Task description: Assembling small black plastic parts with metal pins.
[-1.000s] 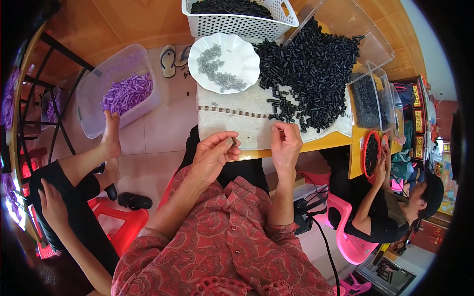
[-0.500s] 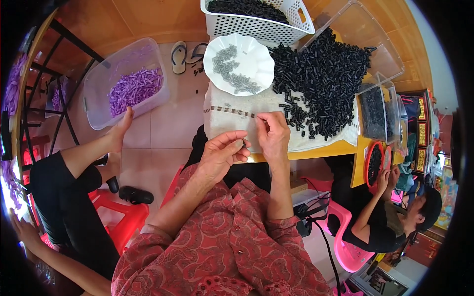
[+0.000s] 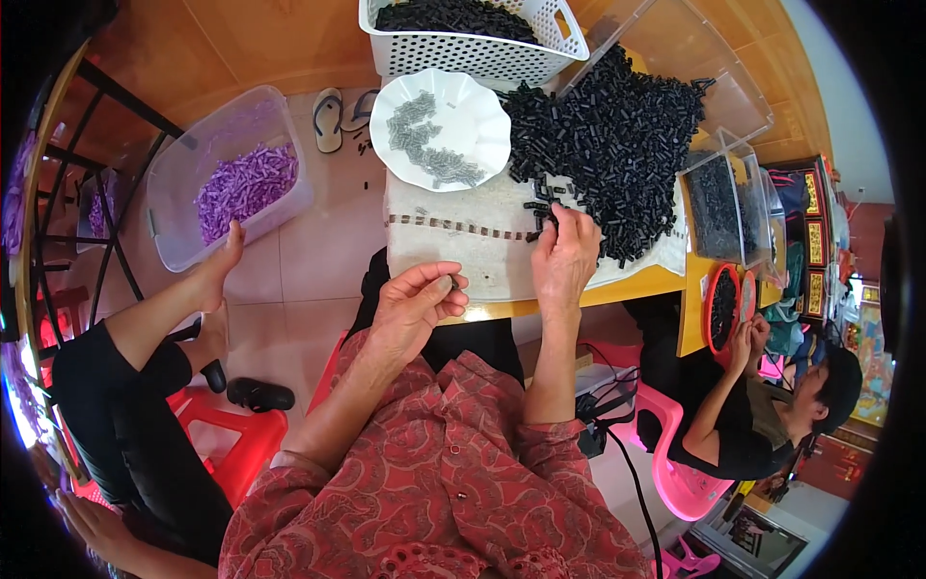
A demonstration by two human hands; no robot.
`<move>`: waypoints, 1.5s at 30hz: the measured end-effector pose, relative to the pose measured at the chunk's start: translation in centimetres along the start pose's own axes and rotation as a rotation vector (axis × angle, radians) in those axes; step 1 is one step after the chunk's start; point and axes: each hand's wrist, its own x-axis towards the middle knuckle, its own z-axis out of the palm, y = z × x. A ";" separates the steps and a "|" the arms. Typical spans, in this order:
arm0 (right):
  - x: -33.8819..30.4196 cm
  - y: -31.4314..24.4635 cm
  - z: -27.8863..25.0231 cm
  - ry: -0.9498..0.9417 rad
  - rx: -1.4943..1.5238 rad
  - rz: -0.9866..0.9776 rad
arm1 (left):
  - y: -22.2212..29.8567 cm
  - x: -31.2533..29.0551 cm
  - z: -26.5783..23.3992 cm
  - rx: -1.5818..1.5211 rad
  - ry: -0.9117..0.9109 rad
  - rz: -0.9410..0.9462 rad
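My left hand (image 3: pixel 413 307) hangs just off the table's near edge, its thumb and fingers pinching a small dark piece (image 3: pixel 453 283) mostly hidden by the fingertips. At the near left fringe of a heap of short black cylindrical pieces (image 3: pixel 617 145), my right hand (image 3: pixel 567 259) pinches a small black piece (image 3: pixel 553 221), partly covered by its fingers. A white scalloped plate (image 3: pixel 492 140) to the left of the heap bears many small clear grey pieces (image 3: pixel 449 166). Both lie on a pale cloth (image 3: pixel 415 253) with a checked stripe.
A white perforated basket (image 3: pixel 463 56) of black pieces stands behind the plate. Clear bins (image 3: pixel 719 207) are at the right. A co-worker (image 3: pixel 743 415) handles things by a red basin (image 3: pixel 712 333). Another person's legs (image 3: pixel 145 386) and a tub (image 3: pixel 174 227) of purple pieces are left.
My right hand has moved right, from beside my left hand to the edge of the black heap. The left hand keeps its pinch. The whole view has shifted slightly.
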 end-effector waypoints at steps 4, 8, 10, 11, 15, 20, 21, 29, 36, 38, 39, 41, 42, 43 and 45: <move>-0.2 -0.1 -0.8 -0.182 0.001 0.040 | 0.0 0.0 -0.1 0.003 -0.018 0.001; -1.1 1.0 -1.0 -0.163 0.313 0.028 | 0.0 -0.1 0.2 0.025 0.004 0.007; -1.3 1.8 -1.2 -0.093 0.372 0.026 | 0.1 -0.1 0.4 0.038 0.016 0.005; -1.6 2.2 -1.6 -0.071 0.381 0.112 | 0.1 -0.1 0.4 0.037 0.020 0.006; -1.9 4.6 -2.6 -0.033 0.309 0.211 | 0.0 -0.1 0.3 0.036 0.012 0.004; -1.9 5.5 -2.8 -0.039 0.279 0.260 | -0.1 -0.1 0.3 0.048 0.013 0.006; -1.9 5.5 -2.8 -0.036 0.277 0.261 | -0.1 0.0 0.3 0.055 0.018 0.007; -0.9 5.1 -2.0 -0.043 0.164 0.143 | 0.0 0.0 0.3 0.049 0.016 0.003; -1.1 3.8 -1.7 -0.214 0.191 0.058 | 0.1 -0.1 0.2 0.042 0.021 0.008; -0.6 3.9 -2.0 -0.246 0.262 0.107 | 0.1 -0.2 0.3 0.039 0.020 0.005; -0.2 4.0 -1.9 -0.231 0.264 0.151 | 0.2 -0.1 0.3 0.037 0.024 0.000; 0.8 4.4 -1.9 -0.130 0.176 0.095 | 0.1 -0.2 0.3 0.034 0.021 0.002; 1.5 4.5 -1.6 -0.130 0.178 0.093 | 0.1 -0.2 0.3 0.030 0.018 0.001; 2.2 4.7 -1.3 -0.105 0.132 0.092 | 0.1 -0.1 0.3 0.031 0.017 0.001; 3.4 5.1 -0.2 -0.077 0.051 0.107 | 0.0 -0.1 0.3 0.038 0.018 0.001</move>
